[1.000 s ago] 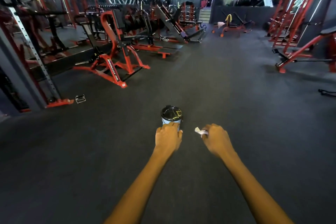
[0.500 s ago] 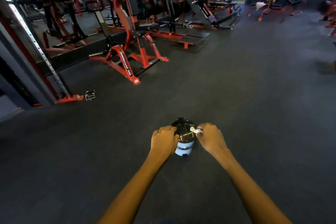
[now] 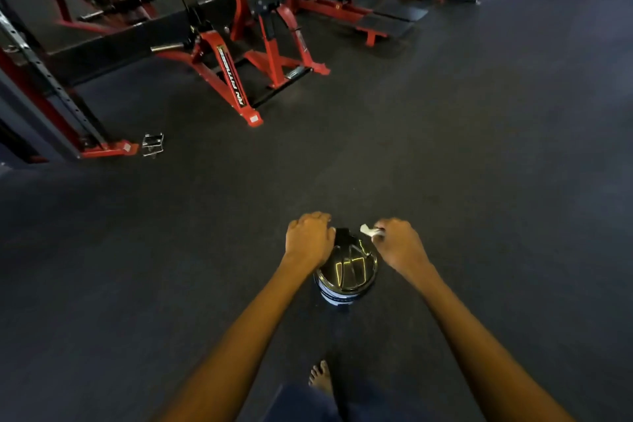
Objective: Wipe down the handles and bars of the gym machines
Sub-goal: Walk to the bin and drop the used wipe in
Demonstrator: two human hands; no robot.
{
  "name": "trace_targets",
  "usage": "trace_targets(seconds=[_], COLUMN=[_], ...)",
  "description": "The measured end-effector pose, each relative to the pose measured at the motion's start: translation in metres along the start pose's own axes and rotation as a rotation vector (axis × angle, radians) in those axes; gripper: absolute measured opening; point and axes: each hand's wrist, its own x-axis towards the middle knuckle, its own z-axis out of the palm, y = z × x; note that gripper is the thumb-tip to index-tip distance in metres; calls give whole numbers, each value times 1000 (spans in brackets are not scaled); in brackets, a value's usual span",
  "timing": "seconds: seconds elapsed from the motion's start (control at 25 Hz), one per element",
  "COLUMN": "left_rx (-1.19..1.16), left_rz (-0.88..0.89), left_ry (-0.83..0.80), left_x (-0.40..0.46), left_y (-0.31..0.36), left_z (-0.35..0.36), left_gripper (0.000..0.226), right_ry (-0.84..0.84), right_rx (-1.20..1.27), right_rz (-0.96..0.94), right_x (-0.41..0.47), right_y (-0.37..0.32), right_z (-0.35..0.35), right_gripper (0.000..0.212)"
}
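A round container (image 3: 346, 272) with a shiny black lid and a white-and-blue body is below my hands, over the dark floor. My left hand (image 3: 309, 238) is closed on the lid's left rim. My right hand (image 3: 397, 243) is closed at the lid's right rim and pinches a small white wipe (image 3: 369, 230) that sticks out of the fist. Red gym machines (image 3: 253, 44) with bars and handles stand ahead at the upper left, well out of reach of either hand.
A red-and-grey rack post (image 3: 51, 103) rises at the far left, with a small metal handle attachment (image 3: 152, 144) lying beside its foot. Benches and more red frames (image 3: 346, 7) line the back. My bare foot (image 3: 321, 377) shows below the container. Dark rubber floor (image 3: 479, 164) spreads to the right.
My view has tilted steadily downward and the machines now sit closer. The container has come lower and nearer under my hands. My right hand with the wipe has moved onto the lid's rim.
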Motion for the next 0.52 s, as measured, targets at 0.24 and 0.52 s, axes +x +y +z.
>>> trace_targets(seconds=[0.24, 0.52], left_rx=[-20, -10], left_rz=[-36, -172], left_ry=[-56, -199], left_x=[84, 154], left_y=[-12, -25], left_z=[8, 48], left_gripper=[38, 39], right_ry=[-114, -256], right_rx=[8, 37], right_rz=[46, 100], right_x=[97, 185], right_y=[20, 54], right_z=[4, 41], right_gripper=[21, 20])
